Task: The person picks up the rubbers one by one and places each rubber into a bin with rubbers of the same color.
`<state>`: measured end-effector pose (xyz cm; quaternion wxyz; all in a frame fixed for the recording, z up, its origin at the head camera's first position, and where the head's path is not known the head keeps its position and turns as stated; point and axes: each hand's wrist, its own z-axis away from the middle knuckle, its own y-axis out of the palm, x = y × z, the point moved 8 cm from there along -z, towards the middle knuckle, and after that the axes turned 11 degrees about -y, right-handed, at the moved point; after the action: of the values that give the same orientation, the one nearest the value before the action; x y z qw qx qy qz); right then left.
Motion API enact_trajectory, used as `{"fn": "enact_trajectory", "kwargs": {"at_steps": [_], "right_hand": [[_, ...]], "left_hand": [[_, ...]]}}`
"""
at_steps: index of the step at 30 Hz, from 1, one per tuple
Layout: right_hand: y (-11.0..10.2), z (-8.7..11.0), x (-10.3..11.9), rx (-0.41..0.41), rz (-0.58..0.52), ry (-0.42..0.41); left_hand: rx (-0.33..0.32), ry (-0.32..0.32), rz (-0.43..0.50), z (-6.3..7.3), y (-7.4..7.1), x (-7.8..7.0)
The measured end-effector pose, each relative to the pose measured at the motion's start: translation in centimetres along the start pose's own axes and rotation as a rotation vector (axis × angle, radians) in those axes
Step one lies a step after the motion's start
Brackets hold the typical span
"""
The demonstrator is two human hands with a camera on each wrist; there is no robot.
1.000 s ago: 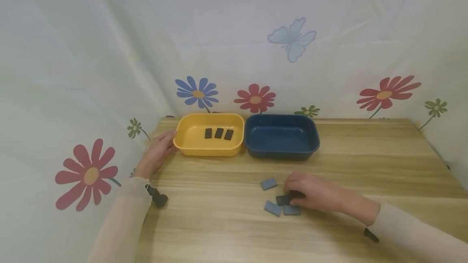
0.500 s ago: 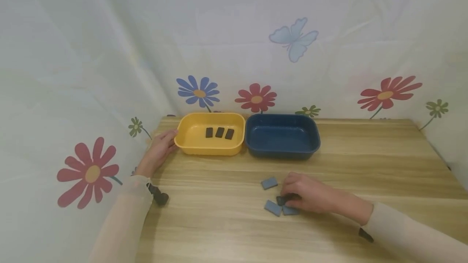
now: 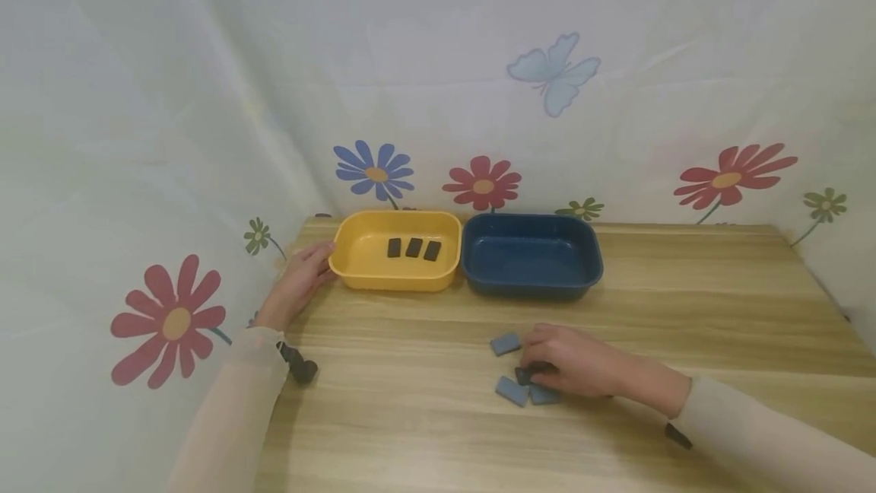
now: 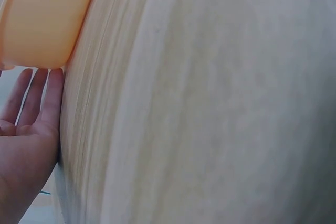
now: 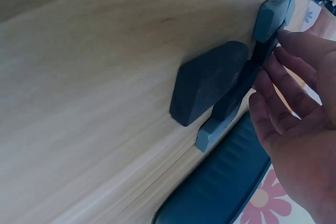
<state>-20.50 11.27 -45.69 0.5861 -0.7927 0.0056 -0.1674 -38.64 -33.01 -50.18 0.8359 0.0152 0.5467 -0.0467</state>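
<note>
My left hand (image 3: 296, 287) touches the left end of a yellow plastic basin (image 3: 393, 283); in the left wrist view its fingers (image 4: 51, 95) reach straight to the basin's wall. Three small black tiles (image 3: 414, 248) lie inside that basin. On the wooden table my right hand (image 3: 580, 362) pinches a black tile (image 3: 523, 376) between thumb and fingers, low among the loose pieces. Blue-grey tiles lie around it: one behind (image 3: 506, 343), one at front left (image 3: 511, 391), one partly under the hand (image 3: 544, 395). The right wrist view shows another black tile (image 5: 210, 82) near the fingers.
A dark blue basin (image 3: 531, 289) stands against the yellow one's right side, with no tiles visible in it. Behind the table (image 3: 383, 432) hangs a pale flowered cloth (image 3: 438, 36), which also covers the left and right sides.
My right hand has shifted slightly left over the black tiles, and its fingers have closed in on one. The left hand stays at the yellow basin. The head view has drifted slightly.
</note>
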Motion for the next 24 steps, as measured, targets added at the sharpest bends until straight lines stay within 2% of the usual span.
{"fn": "enact_trajectory", "kwargs": {"at_steps": [8,14,19,24], "right_hand": [[-0.1,0.0,-1.0,-0.063,-0.004,0.033],[-0.2,0.7,-2.3,-0.05,0.023,0.134],[-0.3,0.7,-2.0,-0.041,0.027,0.148],[0.0,0.7,-1.7,-0.051,0.02,0.156]], "left_hand": [[-0.013,0.003,0.007,-0.4,-0.1,0.2],[-0.021,0.014,0.011,-1.0,-0.4,0.6],[-0.015,0.002,0.021,-0.1,0.0,-0.1],[-0.006,-0.007,0.019,0.1,0.2,-0.2]]}}
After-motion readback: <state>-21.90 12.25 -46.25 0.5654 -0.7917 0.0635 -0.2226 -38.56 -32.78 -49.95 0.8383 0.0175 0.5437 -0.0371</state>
